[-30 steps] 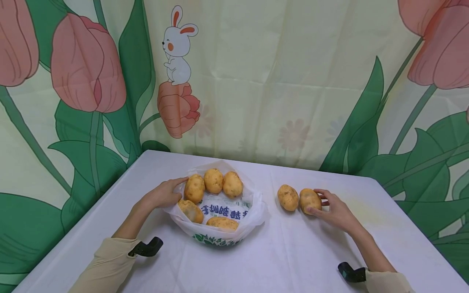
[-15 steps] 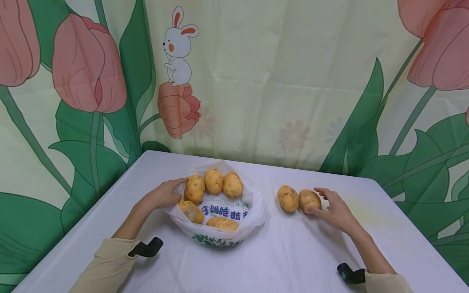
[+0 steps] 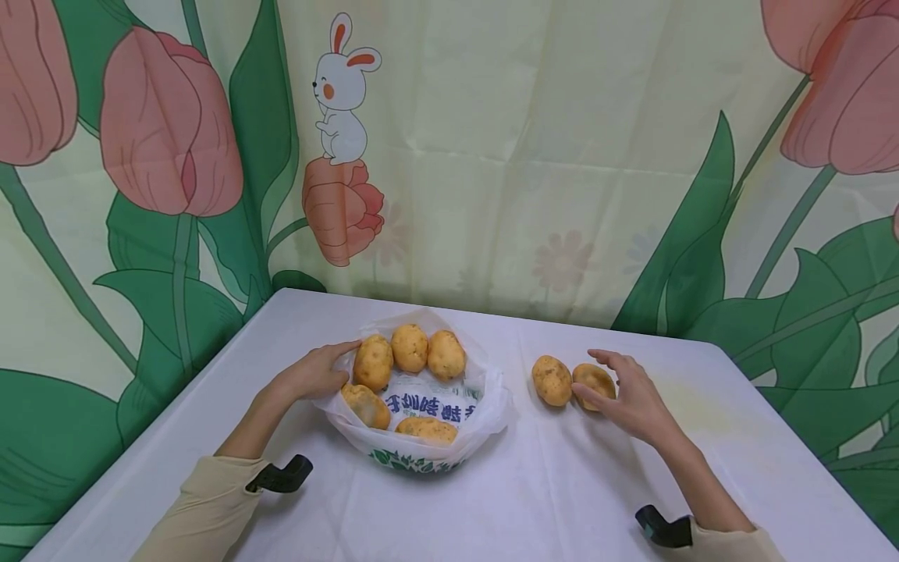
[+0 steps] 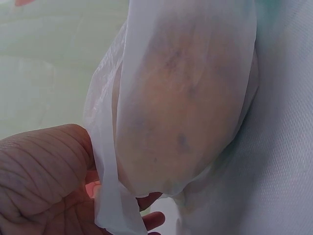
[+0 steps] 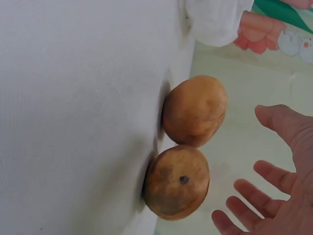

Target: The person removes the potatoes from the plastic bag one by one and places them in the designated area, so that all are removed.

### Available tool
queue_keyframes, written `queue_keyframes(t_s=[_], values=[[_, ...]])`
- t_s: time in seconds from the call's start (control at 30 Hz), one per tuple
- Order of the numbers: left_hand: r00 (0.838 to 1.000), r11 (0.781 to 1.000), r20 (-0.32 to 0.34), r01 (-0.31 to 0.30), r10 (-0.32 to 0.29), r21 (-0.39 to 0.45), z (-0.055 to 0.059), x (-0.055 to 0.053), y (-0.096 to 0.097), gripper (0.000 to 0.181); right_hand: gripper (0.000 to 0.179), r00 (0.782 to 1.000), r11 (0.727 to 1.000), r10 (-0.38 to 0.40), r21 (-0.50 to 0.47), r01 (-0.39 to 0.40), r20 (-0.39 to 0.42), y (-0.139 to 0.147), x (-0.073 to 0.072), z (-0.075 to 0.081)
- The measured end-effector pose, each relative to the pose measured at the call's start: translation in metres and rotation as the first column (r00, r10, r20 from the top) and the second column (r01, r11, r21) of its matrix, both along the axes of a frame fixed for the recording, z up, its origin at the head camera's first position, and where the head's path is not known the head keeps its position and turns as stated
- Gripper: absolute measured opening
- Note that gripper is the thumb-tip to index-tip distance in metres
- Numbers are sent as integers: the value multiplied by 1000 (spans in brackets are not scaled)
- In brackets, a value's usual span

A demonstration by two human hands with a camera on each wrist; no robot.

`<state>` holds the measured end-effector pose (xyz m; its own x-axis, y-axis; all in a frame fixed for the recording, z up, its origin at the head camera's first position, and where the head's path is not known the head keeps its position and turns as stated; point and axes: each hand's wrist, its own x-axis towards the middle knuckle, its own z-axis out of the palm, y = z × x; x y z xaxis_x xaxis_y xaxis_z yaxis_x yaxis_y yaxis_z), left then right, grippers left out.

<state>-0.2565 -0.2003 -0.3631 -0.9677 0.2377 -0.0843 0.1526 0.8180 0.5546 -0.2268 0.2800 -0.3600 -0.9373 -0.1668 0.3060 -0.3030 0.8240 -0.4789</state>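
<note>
A white plastic bag (image 3: 489, 414) with green and blue print stands with its mouth spread wide, several potatoes (image 3: 410, 348) ringed inside. My left hand (image 3: 318, 373) pinches the bag's left rim; in the left wrist view a fold of film passes between its thumb (image 4: 73, 147) and fingers. To the right, two loose potatoes lie side by side on the table, the left one (image 3: 552, 381) and the right one (image 3: 597, 378). Over the right one hovers my right hand (image 3: 635, 400), fingers spread and holding nothing. A gap shows between this hand (image 5: 298, 181) and both potatoes in the right wrist view.
A white cloth covers the table (image 3: 534, 499). Behind it hangs a curtain (image 3: 562, 156) printed with tulips and a rabbit. Each wrist carries a black camera mount, the left one (image 3: 281, 474) and the right one (image 3: 663, 528).
My right hand has let go of the right loose potato, lifted off it and shifted slightly left with fingers opened. The left hand and the bag have stayed still.
</note>
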Motion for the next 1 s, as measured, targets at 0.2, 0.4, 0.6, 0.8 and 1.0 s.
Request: queue_keyframes(t_s=[0.2, 0.4, 0.6, 0.8, 1.0], values=[[1000, 1000, 1, 4, -4, -5, -1, -1, -1, 64, 67, 999, 999, 40, -34, -41, -24, -15, 4, 6], [1000, 1000, -1, 13, -13, -6, -1, 0, -1, 64, 66, 997, 997, 65, -43, -66, -33, -30, 7, 8], [1000, 1000, -10, 20, -20, -5, 0, 1, -1, 63, 65, 996, 994, 87, -59, -89, -24, -45, 8, 8], [1000, 1000, -10, 19, -19, -14, 0, -1, -1, 64, 65, 990, 989, 136, -54, -137, -35, -61, 12, 7], [1000, 1000, -5, 15, -15, -23, -1, -2, -3, 64, 66, 981, 980, 189, -51, -191, -35, -78, 14, 8]])
